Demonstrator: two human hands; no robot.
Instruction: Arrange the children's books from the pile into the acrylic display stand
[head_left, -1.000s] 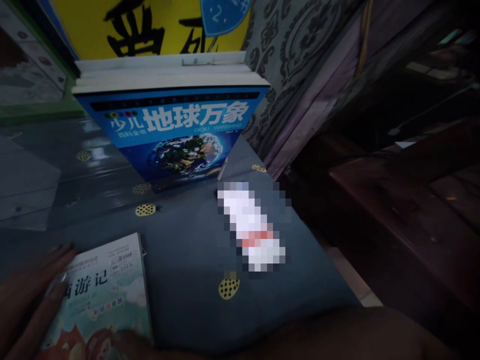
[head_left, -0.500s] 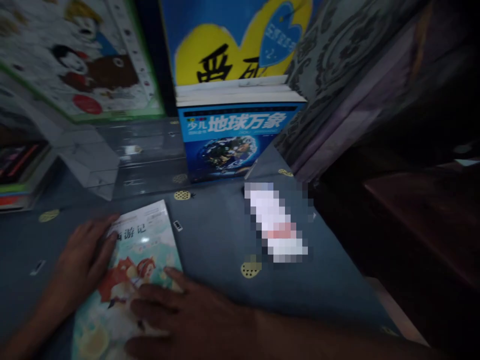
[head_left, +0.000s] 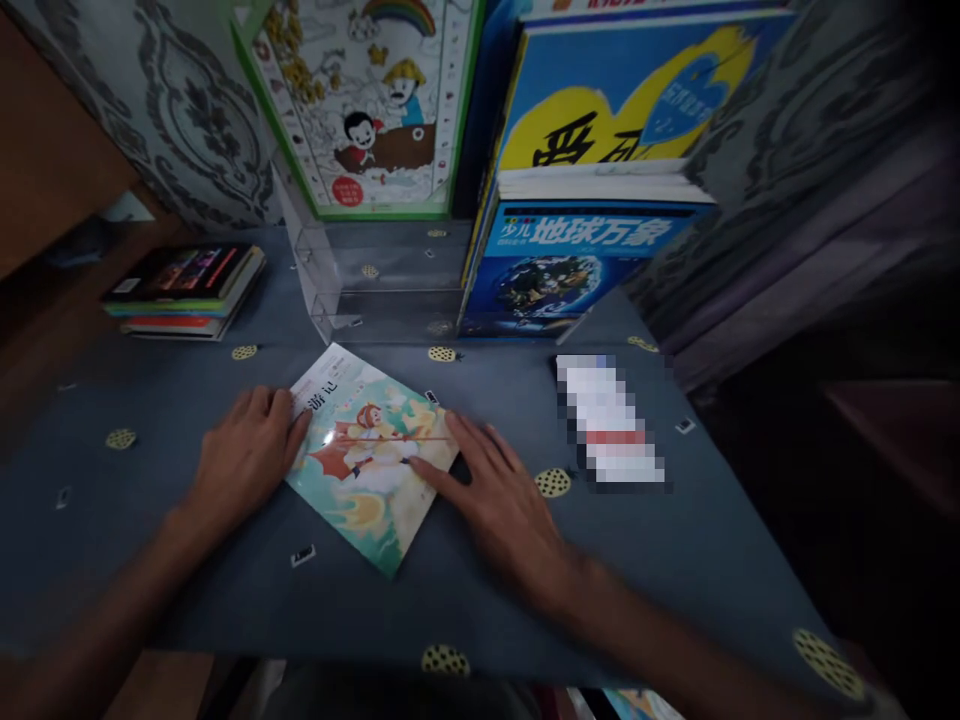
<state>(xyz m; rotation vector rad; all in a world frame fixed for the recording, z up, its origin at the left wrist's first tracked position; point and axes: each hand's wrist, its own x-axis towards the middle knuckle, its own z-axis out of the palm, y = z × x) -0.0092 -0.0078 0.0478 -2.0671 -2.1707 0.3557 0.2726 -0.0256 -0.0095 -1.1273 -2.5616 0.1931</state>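
Note:
A thin paperback book (head_left: 375,500) lies flat and slanted on the patterned tablecloth, its teal cover showing a figure with a red cape and Chinese title characters. My left hand (head_left: 251,440) grips its left edge, thumb against the cover and the other fingers bent close together. On the opposite side, my right hand (head_left: 506,500) rests with fingers stretched and apart, the thumb on the cover and the fingertips at the right corner. Part of the title is hidden beside my left hand.
Behind stand a blue earth book (head_left: 555,275), a yellow-and-blue book (head_left: 592,110) and a green-framed picture book (head_left: 390,130), with a clear plastic stand (head_left: 319,290) below. A small book stack (head_left: 184,285) lies left. A pixelated item (head_left: 611,420) lies right, near the table edge.
The book has turned counterclockwise, its top now pointing up-left. My right hand has shifted from across the cover to the right corner. The view has widened, showing more of the table.

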